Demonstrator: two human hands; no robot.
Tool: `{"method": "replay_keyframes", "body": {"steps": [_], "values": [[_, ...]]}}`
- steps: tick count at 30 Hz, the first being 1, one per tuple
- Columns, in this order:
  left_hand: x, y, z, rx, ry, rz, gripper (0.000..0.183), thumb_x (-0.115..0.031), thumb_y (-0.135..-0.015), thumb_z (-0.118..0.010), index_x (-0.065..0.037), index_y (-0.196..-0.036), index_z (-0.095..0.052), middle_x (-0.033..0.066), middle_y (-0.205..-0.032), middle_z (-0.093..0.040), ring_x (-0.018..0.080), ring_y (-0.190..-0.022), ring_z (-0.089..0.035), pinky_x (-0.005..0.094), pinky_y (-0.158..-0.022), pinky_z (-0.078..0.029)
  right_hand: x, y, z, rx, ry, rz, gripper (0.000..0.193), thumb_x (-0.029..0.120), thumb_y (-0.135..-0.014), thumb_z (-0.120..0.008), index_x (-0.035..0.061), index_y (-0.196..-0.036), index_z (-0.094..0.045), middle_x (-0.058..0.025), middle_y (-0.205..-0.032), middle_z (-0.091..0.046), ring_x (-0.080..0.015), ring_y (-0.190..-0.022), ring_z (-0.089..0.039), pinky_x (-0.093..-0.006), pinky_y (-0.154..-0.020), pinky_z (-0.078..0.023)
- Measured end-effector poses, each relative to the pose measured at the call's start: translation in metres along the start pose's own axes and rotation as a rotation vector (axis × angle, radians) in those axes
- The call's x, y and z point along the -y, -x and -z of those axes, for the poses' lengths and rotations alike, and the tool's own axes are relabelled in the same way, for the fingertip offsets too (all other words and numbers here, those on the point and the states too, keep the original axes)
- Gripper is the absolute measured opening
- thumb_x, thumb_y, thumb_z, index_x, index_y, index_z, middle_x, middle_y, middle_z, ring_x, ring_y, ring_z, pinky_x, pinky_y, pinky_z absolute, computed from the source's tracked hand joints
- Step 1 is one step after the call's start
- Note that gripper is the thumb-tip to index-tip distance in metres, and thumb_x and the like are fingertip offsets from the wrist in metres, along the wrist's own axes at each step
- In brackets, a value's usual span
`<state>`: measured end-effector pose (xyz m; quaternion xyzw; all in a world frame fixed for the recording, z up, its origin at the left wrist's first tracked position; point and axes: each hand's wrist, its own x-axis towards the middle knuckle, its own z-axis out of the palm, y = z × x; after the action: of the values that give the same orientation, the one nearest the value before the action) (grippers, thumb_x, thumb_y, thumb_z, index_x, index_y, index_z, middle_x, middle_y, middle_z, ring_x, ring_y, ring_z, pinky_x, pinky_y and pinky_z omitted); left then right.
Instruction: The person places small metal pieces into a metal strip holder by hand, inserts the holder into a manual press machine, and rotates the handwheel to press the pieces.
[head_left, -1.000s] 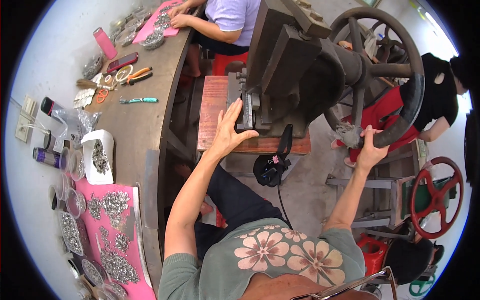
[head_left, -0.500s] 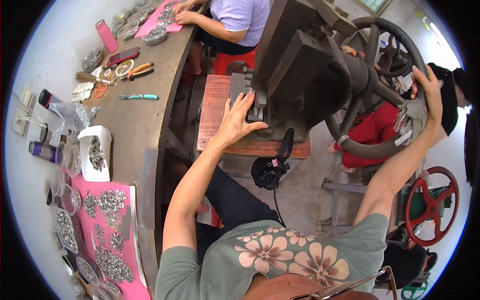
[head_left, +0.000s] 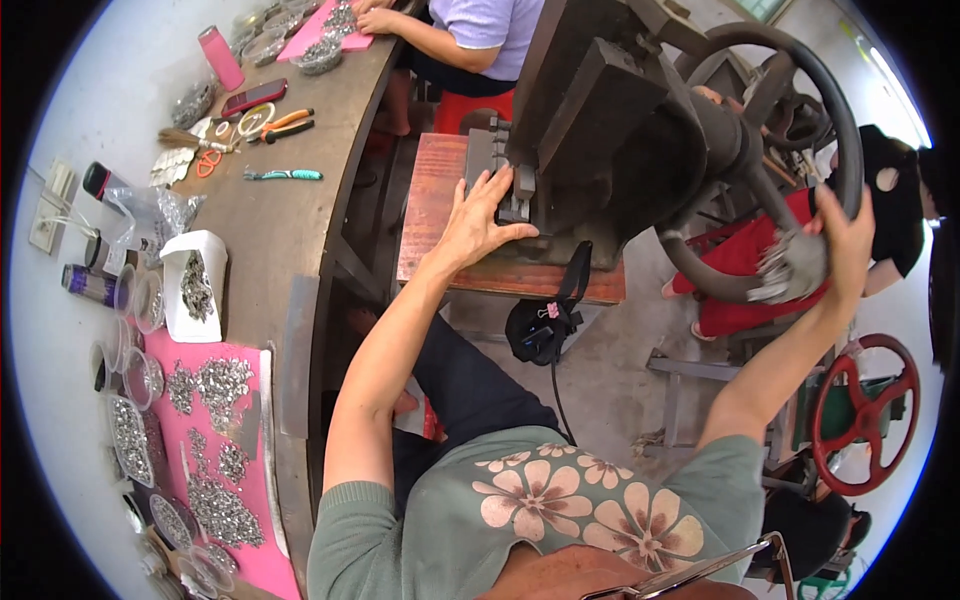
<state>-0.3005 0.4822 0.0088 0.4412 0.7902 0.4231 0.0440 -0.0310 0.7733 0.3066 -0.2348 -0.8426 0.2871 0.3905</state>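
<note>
My left hand (head_left: 478, 222) lies with fingers stretched and thumb spread on the metal die block (head_left: 489, 150) of a dark iron hand press (head_left: 620, 150). Small steel blocks (head_left: 521, 185) sit beside its fingertips. The press stands on a reddish wooden board (head_left: 432, 205). Over at the right, my right hand (head_left: 845, 238) is closed round the rim of the press's large handwheel (head_left: 848, 110). A grey rag (head_left: 793, 265) is tied round the rim just beside that hand.
On the left, a workbench (head_left: 262, 250) holds a pink mat (head_left: 185, 400) with small metal pieces, a white tub (head_left: 205, 245), plastic bowls and pliers (head_left: 290, 125). A co-worker (head_left: 485, 40) sits ahead at the bench. A red handwheel (head_left: 820, 430) stands at lower right.
My right hand has moved down with the handwheel's rim, and the rag has swung down and left. My left hand stays on the die block. The view has shifted slightly.
</note>
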Motion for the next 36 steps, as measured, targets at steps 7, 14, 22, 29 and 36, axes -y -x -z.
{"method": "replay_keyframes", "body": {"steps": [7,14,22,29,36], "values": [[0.003,0.003,0.002,-0.017,0.002,-0.015,0.106,-0.058,-0.077,-0.078,0.000,-0.154,-0.036,0.0185,-0.161,-0.035,0.0383,-0.151,-0.025,0.0554,-0.123,-0.011,0.014,-0.060,0.009,0.084,0.078,0.004,0.048,0.027,-0.094,-0.069,-0.0032,-0.129,-0.056,-0.0006,-0.070,-0.053,-0.0068,-0.060,-0.052,-0.0225,-0.056,-0.045],[-0.005,-0.002,0.010,0.006,0.068,-0.049,0.103,-0.056,-0.078,-0.078,0.001,-0.153,-0.037,0.0200,-0.159,-0.037,0.0368,-0.153,-0.023,0.0543,-0.124,-0.008,-0.048,0.080,-0.039,-0.424,0.067,0.086,0.043,0.014,-0.087,-0.080,-0.0025,-0.117,-0.054,-0.0067,-0.092,-0.061,-0.0116,-0.070,-0.063,-0.0249,-0.064,-0.050],[0.031,-0.058,0.026,-0.272,0.650,0.104,0.045,-0.003,-0.099,-0.051,-0.002,-0.144,-0.052,0.0147,-0.138,-0.061,0.0223,-0.129,-0.056,0.0325,-0.109,-0.041,0.021,-0.034,-0.006,-0.289,0.262,0.223,0.078,0.033,-0.091,-0.074,0.0017,-0.152,-0.038,-0.0181,-0.122,-0.062,-0.0236,-0.100,-0.065,-0.0322,-0.081,-0.055],[0.023,-0.057,0.046,0.209,0.296,0.082,0.070,-0.010,-0.079,-0.069,-0.010,-0.147,-0.051,0.0224,-0.140,-0.053,0.0312,-0.118,-0.056,0.0367,-0.106,-0.041,0.001,-0.089,0.012,-0.193,0.387,0.294,0.066,0.043,-0.092,-0.071,0.0083,-0.144,-0.052,-0.0221,-0.136,-0.056,-0.0311,-0.117,-0.063,-0.0385,-0.091,-0.057],[0.029,-0.071,0.051,0.124,0.544,0.137,0.084,-0.006,-0.077,-0.068,-0.004,-0.154,-0.036,0.0231,-0.146,-0.046,0.0304,-0.134,-0.047,0.0358,-0.111,-0.038,0.016,-0.086,-0.003,-0.099,0.307,0.339,0.052,0.033,-0.093,-0.071,0.0057,-0.135,-0.060,-0.0108,-0.124,-0.065,-0.0189,-0.099,-0.066,-0.0312,-0.085,-0.055]]}}
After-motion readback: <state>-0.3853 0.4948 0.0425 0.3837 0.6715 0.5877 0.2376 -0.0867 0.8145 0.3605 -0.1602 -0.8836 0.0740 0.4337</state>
